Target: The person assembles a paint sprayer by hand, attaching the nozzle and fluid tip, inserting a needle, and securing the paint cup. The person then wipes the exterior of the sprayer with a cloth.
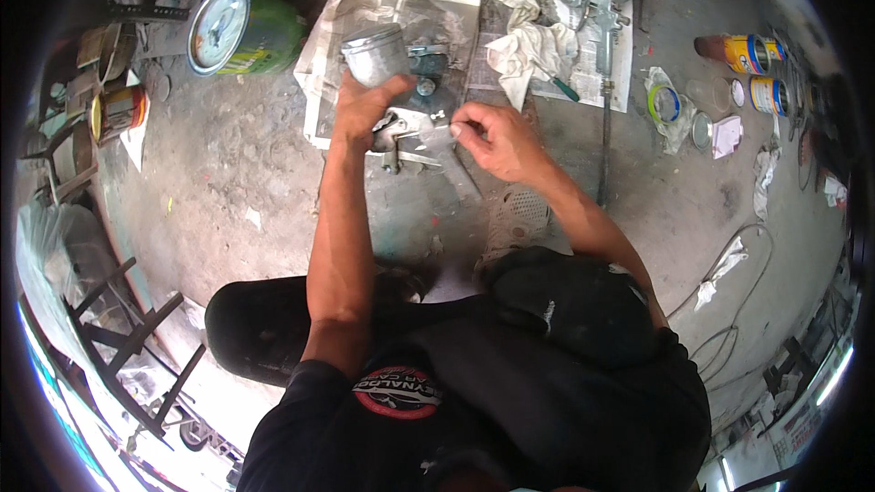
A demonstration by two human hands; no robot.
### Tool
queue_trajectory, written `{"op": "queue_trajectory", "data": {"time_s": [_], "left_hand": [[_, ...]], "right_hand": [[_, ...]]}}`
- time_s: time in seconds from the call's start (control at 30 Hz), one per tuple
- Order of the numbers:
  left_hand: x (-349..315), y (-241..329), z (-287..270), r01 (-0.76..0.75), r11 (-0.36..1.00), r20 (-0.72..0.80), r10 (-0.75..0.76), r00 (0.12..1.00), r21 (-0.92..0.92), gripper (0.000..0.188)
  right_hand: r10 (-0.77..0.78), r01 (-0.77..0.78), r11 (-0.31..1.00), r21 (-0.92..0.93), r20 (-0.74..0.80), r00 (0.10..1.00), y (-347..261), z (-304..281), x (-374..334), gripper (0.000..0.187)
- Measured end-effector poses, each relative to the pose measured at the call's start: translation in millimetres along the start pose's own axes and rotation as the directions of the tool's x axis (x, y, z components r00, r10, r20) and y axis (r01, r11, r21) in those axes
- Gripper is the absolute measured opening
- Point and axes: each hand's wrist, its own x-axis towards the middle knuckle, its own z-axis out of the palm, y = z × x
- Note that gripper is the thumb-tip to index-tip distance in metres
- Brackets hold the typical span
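My left hand [360, 111] is wrapped around a silver paint spray gun [410, 125], and its grey metal cup [375, 55] rises above my thumb. The gun's body and trigger show below the palm, over the newspaper. My right hand [501, 141] is closed in a pinch beside the gun's right end. Whatever lies between those fingertips is too small and blurred to name. Just beyond the gun, a dark bluish object [427, 62] rests on the newspaper [314, 100].
White rags [533, 50], a green-handled tool [565, 89] and a second spray gun [602, 14] lie on newspaper at the far right. A green paint can [273, 32] stands at the far left. Several small cans [734, 53] are farther right. A hose [766, 260] curls on the floor.
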Motion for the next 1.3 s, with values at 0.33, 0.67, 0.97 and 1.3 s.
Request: {"op": "queue_trajectory", "data": {"time_s": [0.33,0.67,0.97,1.3], "left_hand": [[3,2,9,-0.215,0.933,-0.102,0.253,0.962,0.287,0.100],[5,-28,22,-0.161,0.972,0.059,0.153,0.986,0.170,0.090],[15,-43,47,-0.068,0.988,0.159,0.046,0.986,0.139,0.093],[36,-79,49,-0.137,0.951,0.188,0.087,0.978,0.275,0.100]], "right_hand": [[-0.182,0.175,0.978,-0.116,-0.051,0.982,4,6,-3,0.013],[0.183,-0.239,0.947,-0.213,-0.251,0.951,64,-61,36,0.027],[0.248,-0.470,0.812,-0.346,-0.524,0.815,135,-100,76,0.020],[0.139,-0.246,0.969,-0.025,-0.768,0.625,74,-132,43,0.029]]}}
